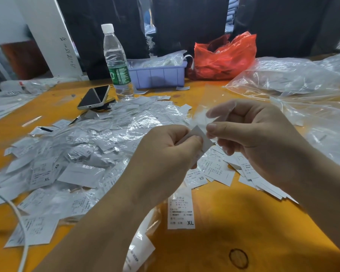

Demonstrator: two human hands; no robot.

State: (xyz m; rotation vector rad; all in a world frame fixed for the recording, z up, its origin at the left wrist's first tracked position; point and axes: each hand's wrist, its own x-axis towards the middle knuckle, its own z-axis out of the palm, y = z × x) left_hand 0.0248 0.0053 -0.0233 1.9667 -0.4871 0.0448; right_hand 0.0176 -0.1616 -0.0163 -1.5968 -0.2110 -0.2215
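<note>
While the left hand point(171, 146) pinches a small white label point(205, 141) between thumb and curled fingers, the right hand point(253, 138) holds a clear plastic sleeve point(210, 103) by its near edge, thumb and forefinger apparently nipping the film. The label's corner sits just at that edge, above the orange table point(224, 242), beside a heap of bagged labels point(86, 154).

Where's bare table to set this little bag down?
Bare orange table near you, between the XL label and the dark ring mark. A smaller strip left of the phone. Crowded: the pile of bagged labels at left, the clear bags at right.
</note>
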